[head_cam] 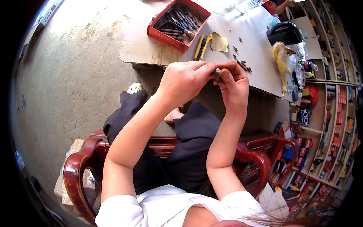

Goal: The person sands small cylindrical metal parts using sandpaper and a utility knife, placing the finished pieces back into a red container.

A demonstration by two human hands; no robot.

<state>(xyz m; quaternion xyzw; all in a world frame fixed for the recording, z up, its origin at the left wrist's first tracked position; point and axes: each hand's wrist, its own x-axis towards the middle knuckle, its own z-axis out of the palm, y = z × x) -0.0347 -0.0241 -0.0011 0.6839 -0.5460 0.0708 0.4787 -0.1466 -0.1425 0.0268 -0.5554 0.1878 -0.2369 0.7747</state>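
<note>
Just beyond the table's near edge, my left hand and my right hand meet at the fingertips. Between them is a small grey metal piece, pinched by the fingers of both; its exact shape is partly hidden. Behind my left hand lies a yellow-and-black snap-off utility knife. A scrap of brown paper or card rests to its right. Several small dark metal pieces are scattered on the table past my right hand. An open red cardboard box holds many dark metal rods, tool bits by their look.
The pale table has bananas, plastic bottles and a black handled container on its right. Shelves of boxed goods line the right side. A red-brown wooden chair surrounds me. Another person's arm shows at the far right.
</note>
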